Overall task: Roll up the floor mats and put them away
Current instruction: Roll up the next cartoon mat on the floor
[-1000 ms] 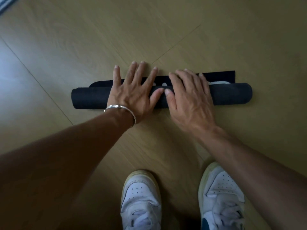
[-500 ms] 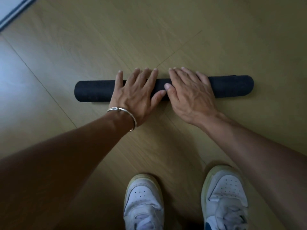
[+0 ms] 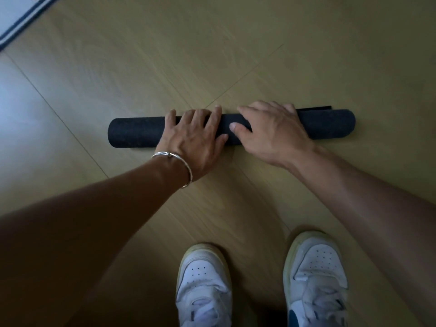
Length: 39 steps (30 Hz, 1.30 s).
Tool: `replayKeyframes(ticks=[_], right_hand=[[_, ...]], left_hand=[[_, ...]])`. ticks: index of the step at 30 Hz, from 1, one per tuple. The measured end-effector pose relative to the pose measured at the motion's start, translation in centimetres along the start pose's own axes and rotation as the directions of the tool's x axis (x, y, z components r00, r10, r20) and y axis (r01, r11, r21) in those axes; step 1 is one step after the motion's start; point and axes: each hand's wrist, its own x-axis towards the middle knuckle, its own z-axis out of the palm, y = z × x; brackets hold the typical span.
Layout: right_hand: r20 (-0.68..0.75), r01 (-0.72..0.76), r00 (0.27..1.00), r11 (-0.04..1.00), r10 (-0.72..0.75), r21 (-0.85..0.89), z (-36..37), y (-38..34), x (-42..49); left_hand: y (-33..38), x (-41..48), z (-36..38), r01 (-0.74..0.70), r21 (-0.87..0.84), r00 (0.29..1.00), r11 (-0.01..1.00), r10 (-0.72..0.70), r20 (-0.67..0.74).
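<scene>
Rolled dark mat [image 3: 132, 132] lies crosswise on the wood floor [image 3: 236, 55], its loose edge peeking at the far right end; left hand [image 3: 195, 140] presses it flat-fingered, right hand [image 3: 273, 131] curls over its far side; white shoes [image 3: 203, 286] near, navy-bordered rug [image 3: 16, 22] far left

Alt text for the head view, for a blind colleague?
A dark rolled-up floor mat lies crosswise on a wooden floor, left hand pressing flat on it, right hand curled over it. White sneakers stand nearer the camera.
</scene>
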Motion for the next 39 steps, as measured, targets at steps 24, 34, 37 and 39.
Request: replayKeyframes(ticks=[24, 34, 37, 39], right_hand=[[0.082, -0.121, 0.99, 0.986, 0.112, 0.115, -14.7, -0.2, -19.3], [-0.425, -0.257, 0.881, 0.965, 0.208, -0.061, -47.9, -9.0, -42.8], [-0.541, -0.291, 0.822, 0.948, 0.177, -0.133, -55.7, -15.3, -50.1], [-0.587, -0.294, 0.796, 0.942, 0.148, -0.161, -58.9, -19.3, -54.7]], left_hand=[[9.4, -8.5, -20.4, -0.392, 0.11, 0.88, 0.913, 0.337, 0.335], [17.4, -27.5, -57.3, -0.48, 0.407, 0.813, 0.777, 0.568, -0.126], [16.3, -36.4, -65.5, -0.402, 0.395, 0.797, 0.826, 0.528, -0.292], [16.1, -41.9, -69.0, -0.364, 0.423, 0.766, 0.83, 0.525, -0.372]])
